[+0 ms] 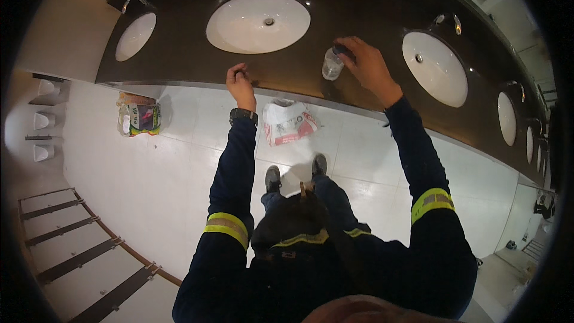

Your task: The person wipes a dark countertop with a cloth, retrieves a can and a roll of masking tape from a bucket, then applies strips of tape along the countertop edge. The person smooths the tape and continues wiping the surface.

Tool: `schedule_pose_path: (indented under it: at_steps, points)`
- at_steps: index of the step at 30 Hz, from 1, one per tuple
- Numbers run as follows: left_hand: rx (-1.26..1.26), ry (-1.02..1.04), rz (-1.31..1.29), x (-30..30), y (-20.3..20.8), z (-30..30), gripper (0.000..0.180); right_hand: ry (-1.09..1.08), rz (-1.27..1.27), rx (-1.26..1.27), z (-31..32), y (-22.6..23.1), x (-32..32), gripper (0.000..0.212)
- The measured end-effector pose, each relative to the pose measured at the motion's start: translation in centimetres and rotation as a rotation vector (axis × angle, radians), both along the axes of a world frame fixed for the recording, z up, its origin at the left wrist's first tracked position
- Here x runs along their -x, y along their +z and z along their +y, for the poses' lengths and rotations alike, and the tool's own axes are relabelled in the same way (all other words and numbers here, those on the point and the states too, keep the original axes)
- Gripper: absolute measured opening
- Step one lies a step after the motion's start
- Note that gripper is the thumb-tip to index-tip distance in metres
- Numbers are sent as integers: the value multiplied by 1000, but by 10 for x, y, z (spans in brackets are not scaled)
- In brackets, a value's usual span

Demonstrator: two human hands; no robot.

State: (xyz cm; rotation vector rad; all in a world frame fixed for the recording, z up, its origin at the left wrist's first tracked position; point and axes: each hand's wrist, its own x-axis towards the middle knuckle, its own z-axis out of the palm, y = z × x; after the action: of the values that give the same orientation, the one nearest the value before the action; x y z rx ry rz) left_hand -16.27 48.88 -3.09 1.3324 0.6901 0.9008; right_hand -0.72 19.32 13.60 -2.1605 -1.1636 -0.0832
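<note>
My right hand (369, 67) is closed round the dark top of a small clear plastic bottle (332, 66), over the dark countertop (287, 73) between two sinks. The bottle looks tilted, and whether its base touches the counter I cannot tell. At the counter's front edge, below the large white oval sink (258, 24), my left hand (241, 87) has its fingers curled in. Something small and dark shows at those fingertips, too small to name. A dark watch sits on my left wrist.
Another white sink (435, 69) lies right of my right hand, with a chrome tap (458, 24) behind it. A white-and-red sack (289, 123) is on the floor beneath the counter edge. Further left stands a printed bag (140, 116). Urinals (44, 121) line the left wall.
</note>
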Motion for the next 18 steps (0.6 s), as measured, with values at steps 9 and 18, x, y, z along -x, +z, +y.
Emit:
schedule_pose_path:
  at_steps: [9, 18]
  points:
    - [-842, -415, 400, -59, 98, -138, 77, 107, -164, 193, -1, 6, -23, 30]
    - [-881, -423, 290, -43, 79, -115, 61, 47, -190, 443, 41, 33, 10, 42]
